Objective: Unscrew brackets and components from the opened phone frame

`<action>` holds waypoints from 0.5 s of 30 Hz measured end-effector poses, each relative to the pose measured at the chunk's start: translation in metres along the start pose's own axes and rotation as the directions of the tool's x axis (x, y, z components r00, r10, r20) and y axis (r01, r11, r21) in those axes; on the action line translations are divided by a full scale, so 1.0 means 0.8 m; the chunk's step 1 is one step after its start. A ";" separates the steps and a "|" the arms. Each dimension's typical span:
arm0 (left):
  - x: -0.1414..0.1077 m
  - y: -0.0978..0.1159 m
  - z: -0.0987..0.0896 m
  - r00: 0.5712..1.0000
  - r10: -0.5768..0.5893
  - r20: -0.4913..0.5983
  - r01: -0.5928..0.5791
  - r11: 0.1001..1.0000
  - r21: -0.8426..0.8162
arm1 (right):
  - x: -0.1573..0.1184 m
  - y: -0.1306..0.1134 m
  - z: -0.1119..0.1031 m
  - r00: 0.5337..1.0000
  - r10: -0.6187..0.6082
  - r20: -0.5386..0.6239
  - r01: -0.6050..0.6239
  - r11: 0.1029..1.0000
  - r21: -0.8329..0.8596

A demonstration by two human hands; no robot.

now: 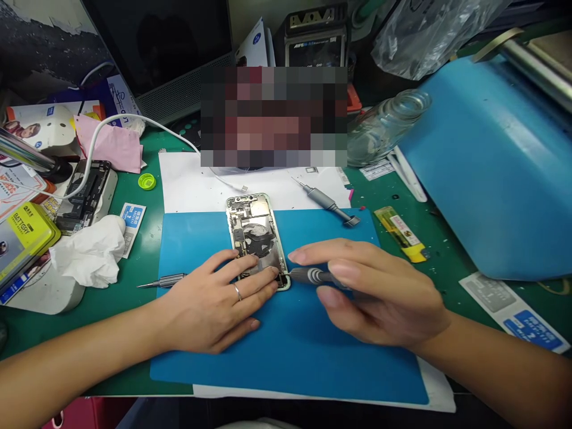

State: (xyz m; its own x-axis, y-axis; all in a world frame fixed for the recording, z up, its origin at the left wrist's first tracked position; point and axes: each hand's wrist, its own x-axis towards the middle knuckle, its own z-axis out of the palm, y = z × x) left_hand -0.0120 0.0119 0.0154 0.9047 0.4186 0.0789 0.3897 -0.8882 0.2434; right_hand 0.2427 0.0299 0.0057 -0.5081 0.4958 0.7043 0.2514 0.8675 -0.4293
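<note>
Far left: yellow box (pixel 38 235), second phone (pixel 84 193) and tissue (pixel 92 253) crowd the side of the worktop (pixel 125 378), off the mat (pixel 286 363), which probably leaves your arms room. The cable (pixel 100 119) arches over this clutter, its plug end lying on the paper (pixel 187 187) just above the mat.

Left driver (pixel 165 280) straddles the mat's left edge, tip pointing away from you to the left; its other end is hidden by your hand. Presumably parked there for easy reach.

Your left grip (pixel 201 313) is spread and flat, not clasping. Fingers lie across the lower part of the phone (pixel 257 226), seemingly to stop it sliding. The phone sits on the mat, insides up, top end tilted a little left; the mat likely cushions it.

Your right grip (pixel 379 295) closes lightly, thumb and fingertips around the dark driver (pixel 308 275). You hold it low, tip at the phone's lower right edge, likely for fine turning. Contact too small to tell.

Spare driver (pixel 326 202) lies across paper and mat, above your right fingers. Yellow tube (pixel 402 232) rests farther right, off the mat.
</note>
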 end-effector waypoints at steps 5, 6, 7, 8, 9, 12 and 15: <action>-0.001 -0.001 0.000 1.000 0.001 0.011 -0.001 1.000 0.012 | -0.001 0.000 0.001 1.000 -0.006 -0.018 0.006 0.999 -0.040; -0.001 -0.001 0.000 1.000 0.001 0.010 -0.001 1.000 0.013 | -0.001 0.000 0.002 1.000 -0.001 -0.013 0.000 0.999 -0.043; -0.001 -0.001 0.000 1.000 0.001 0.008 -0.001 1.000 0.012 | -0.001 0.000 0.002 1.000 0.000 -0.007 -0.001 0.999 -0.042; -0.002 -0.001 0.000 1.000 0.001 0.004 -0.001 1.000 0.010 | -0.001 0.001 0.002 1.000 -0.002 -0.001 0.002 0.999 -0.036; -0.002 -0.001 -0.001 1.000 0.000 0.003 0.000 1.000 0.009 | -0.001 0.001 0.002 1.000 -0.007 0.001 0.007 1.000 -0.028; -0.002 0.000 -0.001 1.000 -0.004 0.008 0.003 1.000 0.003 | 0.000 0.002 0.002 1.000 -0.018 -0.008 0.018 1.000 -0.014; -0.002 -0.001 -0.001 1.000 -0.002 0.009 0.002 1.000 -0.006 | -0.001 0.001 0.003 1.000 -0.002 -0.016 0.001 1.000 -0.025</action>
State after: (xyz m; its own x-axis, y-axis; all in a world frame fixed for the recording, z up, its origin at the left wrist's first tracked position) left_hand -0.0140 0.0115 0.0156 0.9054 0.4188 0.0697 0.3906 -0.8861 0.2495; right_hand 0.2411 0.0303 0.0036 -0.4950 0.4948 0.7142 0.2712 0.8689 -0.4140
